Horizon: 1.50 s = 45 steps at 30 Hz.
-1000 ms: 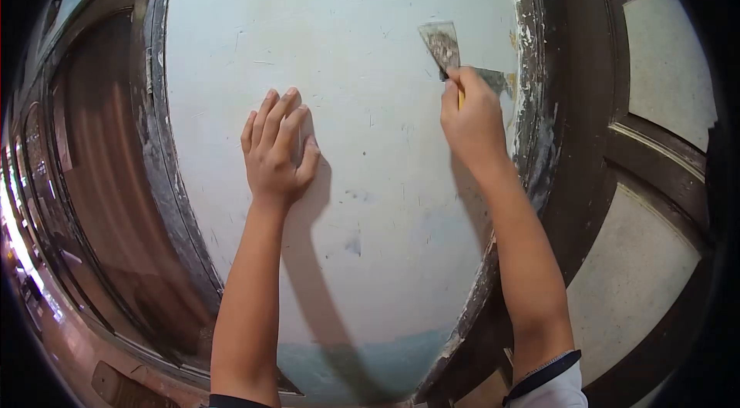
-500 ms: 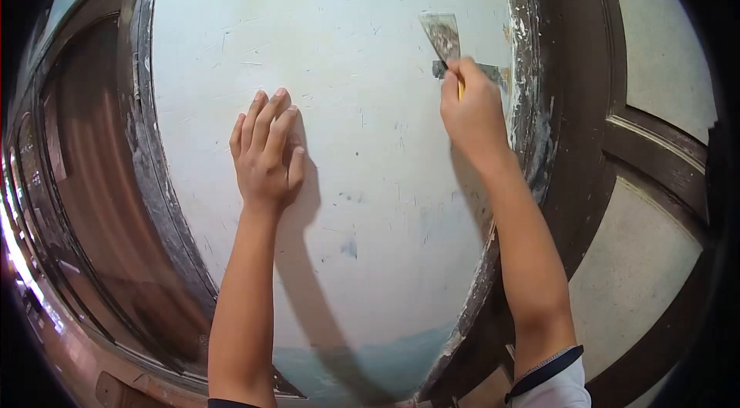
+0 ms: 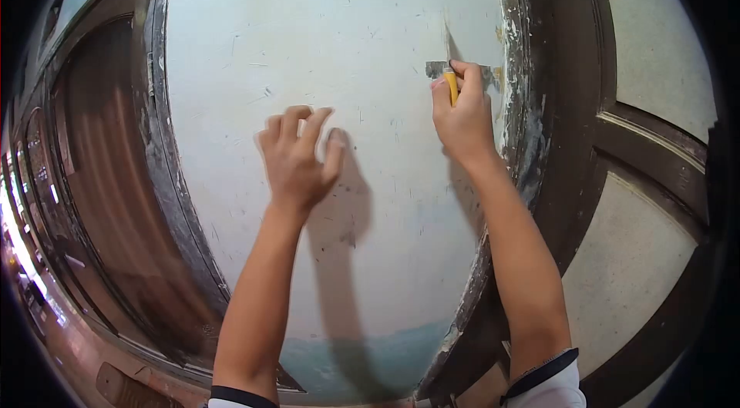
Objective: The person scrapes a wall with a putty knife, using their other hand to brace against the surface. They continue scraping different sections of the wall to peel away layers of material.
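1. Slid the left hand [image 3: 297, 157] rightward since half a second ago and raised it from its flat rest on the wall [image 3: 324, 38], fingers now half-curled and blurred. Turned the scraper [image 3: 450, 86] too, so the blade reads as a thin edge-on line rather than a broad face.
2. Holds nothing in the left hand, which is released; cannot tell whether the fingertips touch the plaster.
3. Grips the scraper's yellow handle in the clenched right hand [image 3: 461, 119], blade pointing up and set against the wall high on its right side, just beside the frame [image 3: 515, 46].
4. Looks far along, as a judgement: shows a pale, fairly even coat over most of the wall, broken only by fine scratches and specks.
5. Seems to leave a small grey patch [image 3: 434, 67] touching the scraper, ragged flaking paint down the frame's inner edge, and a blue band [image 3: 370, 358] along the bottom of the wall.
6. Offers wide open room to the left of the blade and below it, across bare wall, with the left hand well apart from the tool.
7. Gives almost none to the right: meets the dark frame at once, then the door [image 3: 655, 53] beyond it.
8. Ends on the far left at another dark moulding and a brown panel [image 3: 100, 177].
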Tool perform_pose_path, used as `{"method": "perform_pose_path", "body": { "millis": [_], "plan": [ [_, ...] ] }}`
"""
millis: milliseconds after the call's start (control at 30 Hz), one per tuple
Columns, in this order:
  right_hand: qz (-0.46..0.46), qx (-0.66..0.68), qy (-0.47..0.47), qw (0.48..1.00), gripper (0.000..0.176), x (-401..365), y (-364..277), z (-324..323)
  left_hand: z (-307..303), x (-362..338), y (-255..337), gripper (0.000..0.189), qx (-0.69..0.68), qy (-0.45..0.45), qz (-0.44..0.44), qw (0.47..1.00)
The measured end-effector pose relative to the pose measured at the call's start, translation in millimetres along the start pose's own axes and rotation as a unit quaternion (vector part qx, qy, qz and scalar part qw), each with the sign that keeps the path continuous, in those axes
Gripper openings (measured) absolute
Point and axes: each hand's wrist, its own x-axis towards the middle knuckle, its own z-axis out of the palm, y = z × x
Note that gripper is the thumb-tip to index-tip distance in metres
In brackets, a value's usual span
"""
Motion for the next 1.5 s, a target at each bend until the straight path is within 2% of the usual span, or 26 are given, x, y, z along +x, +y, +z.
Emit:
{"method": "perform_pose_path", "body": {
  "millis": [33, 67, 133, 200, 233, 267, 333, 367, 400, 433, 467, 533, 567, 633, 667, 733, 767, 800, 900, 933, 1000, 1067, 1100, 1133, 1200, 1500],
  "plan": [
    [0.039, 0.058, -0.003, 0.998, 0.029, -2.1, -2.2, 3.5, 1.0, 3.6, 9.7, 0.030, -0.072, -0.015, 0.002, 0.997],
    [0.037, 0.059, -0.003, 0.998, 0.029, -4.3, -4.2, 8.7, 0.9, 9.4, 23.0, 0.030, -0.072, -0.014, 0.002, 0.997],
    [0.053, 0.173, -0.014, 0.983, 0.029, -11.8, -8.7, 21.9, -0.3, 23.3, 52.4, 0.039, -0.241, -0.131, -0.133, 0.952],
    [0.078, 0.213, -0.035, 0.973, 0.028, -21.2, -21.4, 31.2, 5.9, 34.4, 68.1, 0.045, -0.291, -0.141, -0.157, 0.933],
    [0.148, 0.258, -0.063, 0.953, 0.028, -24.6, -33.7, 31.7, 7.3, 37.7, 70.7, 0.050, -0.341, -0.151, -0.178, 0.911],
    [0.217, 0.303, -0.090, 0.924, 0.028, -26.6, -40.7, 32.4, 7.3, 38.5, 70.5, 0.050, -0.337, -0.151, -0.180, 0.912],
    [0.210, 0.279, -0.105, 0.931, 0.027, -25.5, -33.3, 35.5, 6.8, 38.7, 68.9, 0.057, -0.334, -0.228, -0.216, 0.889],
    [0.237, 0.307, -0.128, 0.913, 0.025, -26.0, -30.5, 34.7, 4.5, 38.2, 66.4, 0.057, -0.331, -0.228, -0.217, 0.889],
    [0.262, 0.333, -0.152, 0.893, 0.024, -25.7, -31.4, 33.1, 1.3, 37.8, 62.2, 0.059, -0.357, -0.267, -0.228, 0.866],
    [0.251, 0.344, -0.136, 0.895, 0.024, -27.3, -27.6, 36.4, -1.6, 37.6, 58.8, 0.061, -0.382, -0.304, -0.238, 0.839],
    [0.251, 0.346, -0.137, 0.894, 0.024, -27.3, -27.6, 36.4, -2.0, 35.2, 55.4, 0.061, -0.381, -0.304, -0.240, 0.840],
    [0.230, 0.317, -0.169, 0.904, 0.025, -25.7, -31.1, 36.1, -2.6, 30.0, 50.8, 0.065, -0.286, -0.273, -0.142, 0.908],
    [0.228, 0.319, -0.170, 0.904, 0.025, -25.5, -34.0, 34.5, -2.5, 27.1, 52.2, 0.065, -0.284, -0.271, -0.142, 0.909],
    [0.203, 0.277, -0.256, 0.904, 0.026, -24.6, -46.4, 28.0, -5.0, 24.5, 58.9, 0.070, -0.178, -0.219, -0.143, 0.949],
    [0.202, 0.278, -0.257, 0.903, 0.026, -24.4, -46.2, 29.5, -7.6, 25.1, 58.2, 0.070, -0.176, -0.218, -0.144, 0.949],
    [0.104, 0.163, -0.324, 0.926, 0.028, -22.8, -51.6, 30.6, -12.6, 26.1, 55.4, 0.071, -0.091, -0.256, -0.158, 0.949],
    [0.068, 0.069, -0.310, 0.946, 0.029, -23.5, -54.9, 25.2, -14.8, 24.9, 52.8, 0.071, -0.091, -0.256, -0.157, 0.950],
    [0.068, 0.069, -0.309, 0.946, 0.029, -21.4, -55.7, 23.5, -17.8, 21.9, 49.2, 0.070, -0.052, -0.249, -0.150, 0.955],
    [-0.024, -0.072, -0.193, 0.978, 0.031, -10.4, -51.3, 16.2, -27.9, 7.6, 36.7, 0.067, 0.005, -0.218, -0.147, 0.965],
    [-0.026, -0.069, -0.193, 0.978, 0.031, -5.7, -46.1, 15.9, -31.9, 1.5, 30.7, 0.066, 0.025, -0.196, -0.151, 0.969],
    [-0.164, -0.221, -0.067, 0.959, 0.040, 4.6, -31.5, 19.3, -40.8, -11.6, 17.2, 0.062, 0.045, -0.171, -0.152, 0.972],
    [-0.203, -0.275, -0.052, 0.938, 0.054, 17.1, -17.9, 21.5, -52.3, -22.3, 5.6, 0.057, 0.064, -0.154, -0.176, 0.970],
    [-0.178, -0.334, -0.093, 0.921, 0.063, 22.4, -19.5, 19.2, -56.2, -28.7, -0.8, 0.057, 0.067, -0.151, -0.176, 0.970],
    [-0.180, -0.330, -0.090, 0.922, 0.063, 24.2, -8.9, 23.6, -58.6, -35.3, -8.1, 0.056, 0.082, -0.148, -0.181, 0.969],
    [-0.213, -0.368, -0.038, 0.904, 0.065, 23.1, 12.0, 37.9, -60.5, -44.7, -20.5, 0.055, 0.102, -0.143, -0.185, 0.967],
    [-0.189, -0.338, -0.026, 0.922, 0.060, 9.8, 10.3, 34.2, -40.6, -14.4, -49.9, 0.063, 0.088, -0.098, -0.147, 0.980]
  ]
}}
